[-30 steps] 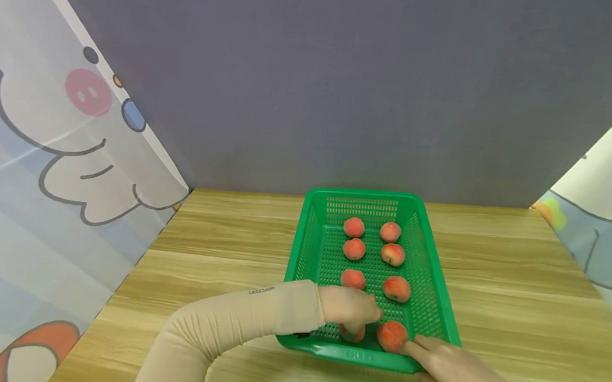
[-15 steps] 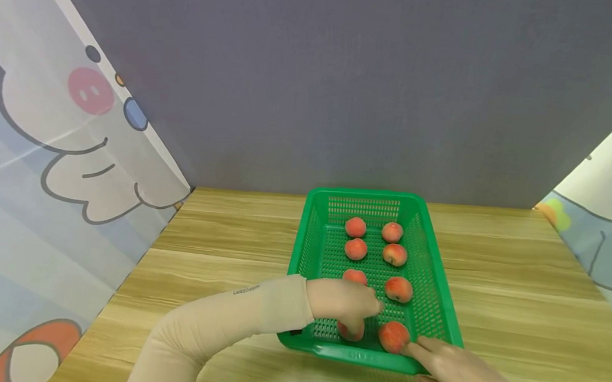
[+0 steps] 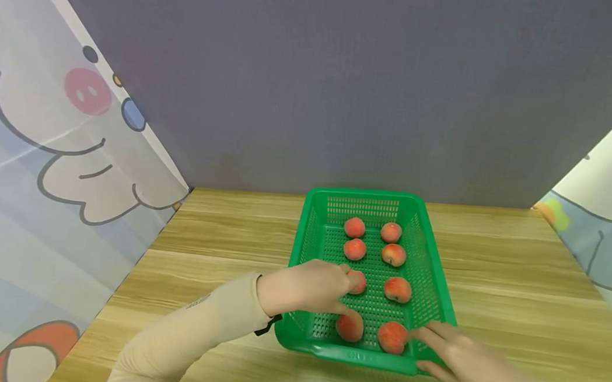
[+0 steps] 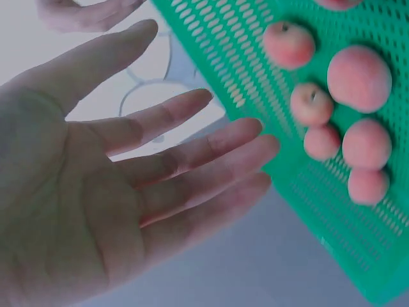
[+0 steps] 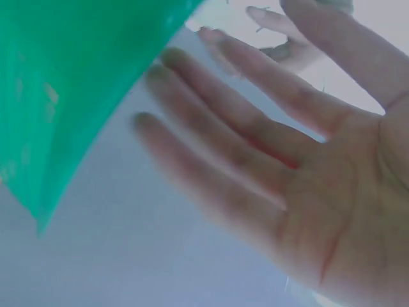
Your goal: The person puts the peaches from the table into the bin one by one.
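Peaches lie in two neat rows in the green basket [image 3: 433,292], spaced as if arranged. From the head view, the left hand [image 3: 305,285] hangs over the near left peach [image 3: 349,327], fingers loose, gripping nothing; the third-row peach [image 3: 358,282] is partly hidden behind its fingertips. The right hand [image 3: 458,364] lies flat at the basket's near right corner, beside another peach [image 3: 392,337], perhaps steadying it.

Left wrist view: open palm [image 4: 96,192], fingers spread, basket [image 4: 255,70] beyond.

Right wrist view: blurred open palm [image 5: 300,160]; contact with the basket [image 5: 57,83] is unclear.
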The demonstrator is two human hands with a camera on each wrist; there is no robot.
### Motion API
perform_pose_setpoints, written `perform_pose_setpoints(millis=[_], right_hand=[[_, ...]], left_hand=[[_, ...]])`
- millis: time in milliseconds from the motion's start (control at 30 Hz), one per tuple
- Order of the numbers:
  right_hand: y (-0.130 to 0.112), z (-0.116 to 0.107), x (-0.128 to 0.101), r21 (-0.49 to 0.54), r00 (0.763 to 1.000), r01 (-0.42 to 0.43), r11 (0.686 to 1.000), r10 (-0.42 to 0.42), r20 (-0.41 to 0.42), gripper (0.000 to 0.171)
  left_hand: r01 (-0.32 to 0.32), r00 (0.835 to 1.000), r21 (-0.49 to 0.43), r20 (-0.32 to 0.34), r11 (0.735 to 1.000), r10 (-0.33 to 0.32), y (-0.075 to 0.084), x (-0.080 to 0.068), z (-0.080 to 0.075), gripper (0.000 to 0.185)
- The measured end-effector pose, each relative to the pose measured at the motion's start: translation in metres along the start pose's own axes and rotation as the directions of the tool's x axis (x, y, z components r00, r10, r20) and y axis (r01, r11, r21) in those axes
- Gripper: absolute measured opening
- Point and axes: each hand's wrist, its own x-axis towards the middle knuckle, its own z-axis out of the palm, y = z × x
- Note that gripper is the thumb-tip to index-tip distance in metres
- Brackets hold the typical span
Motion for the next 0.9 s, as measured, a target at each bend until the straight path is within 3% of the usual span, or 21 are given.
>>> perform_pose_setpoints(millis=[67, 133, 167, 233, 333, 367, 433, 500, 567, 633, 700, 767, 900], right_hand=[[0.0, -0.006, 0.003, -0.02, 0.994, 0.016, 1.0, -0.018, -0.106, 0.032], [0.0, -0.013, 0.006, -0.06, 0.978, 0.003, 0.998, -0.015, -0.21, 0.034], [0.001, -0.017, 0.007, -0.053, 0.973, -0.016, 0.998, 0.003, -0.23, 0.035], [0.005, -0.023, 0.009, -0.036, 0.961, -0.048, 0.998, 0.036, -0.274, 0.04], [0.017, -0.027, 0.01, -0.017, 0.942, -0.066, 0.998, 0.057, -0.331, 0.042], [0.022, -0.028, 0.01, -0.01, 0.934, -0.056, 0.998, 0.049, -0.353, 0.039], [0.034, -0.027, 0.009, -0.023, 0.915, -0.057, 0.998, 0.043, -0.4, 0.036], [0.046, -0.026, 0.009, -0.028, 0.897, -0.056, 0.998, 0.038, -0.44, 0.043], [0.056, -0.024, 0.008, -0.031, 0.888, -0.085, 0.996, 0.061, -0.456, 0.052], [0.065, -0.022, 0.006, -0.036, 0.886, -0.134, 0.99, 0.103, -0.452, 0.055], [0.073, -0.02, 0.004, -0.036, 0.884, -0.168, 0.985, 0.135, -0.447, 0.054], [0.08, -0.018, 0.001, -0.047, 0.884, -0.192, 0.98, 0.152, -0.442, 0.054], [0.092, -0.014, -0.005, -0.063, 0.893, -0.256, 0.965, 0.212, -0.397, 0.048]], left_hand=[[0.016, 0.999, -0.006, -0.046, 1.0, -0.016, -0.004, -0.008, -0.002, 0.032], [0.016, 0.99, 0.011, -0.139, 1.0, -0.014, -0.009, -0.014, -0.001, 0.028], [0.019, 0.981, 0.033, -0.194, 0.999, -0.012, -0.011, -0.017, 0.0, 0.026], [0.025, 0.945, 0.068, -0.328, 0.997, -0.001, -0.017, -0.022, 0.005, 0.019], [0.057, 0.851, 0.122, -0.526, 0.991, 0.016, -0.027, -0.026, 0.014, 0.017], [0.068, 0.812, 0.126, -0.583, 0.99, 0.018, -0.031, -0.027, 0.018, 0.019], [0.09, 0.738, 0.114, -0.675, 0.989, 0.011, -0.038, -0.028, 0.025, 0.022], [0.111, 0.669, 0.092, -0.744, 0.99, -0.006, -0.046, -0.028, 0.031, 0.026], [0.133, 0.613, 0.064, -0.789, 0.989, -0.031, -0.054, -0.028, 0.037, 0.028], [0.153, 0.574, 0.036, -0.817, 0.988, -0.059, -0.061, -0.028, 0.043, 0.031], [0.167, 0.553, 0.009, -0.829, 0.986, -0.086, -0.068, -0.028, 0.048, 0.033], [0.18, 0.545, -0.015, -0.831, 0.983, -0.113, -0.074, -0.028, 0.053, 0.034], [0.211, 0.564, -0.07, -0.806, 0.975, -0.18, -0.085, -0.029, 0.064, 0.037]])
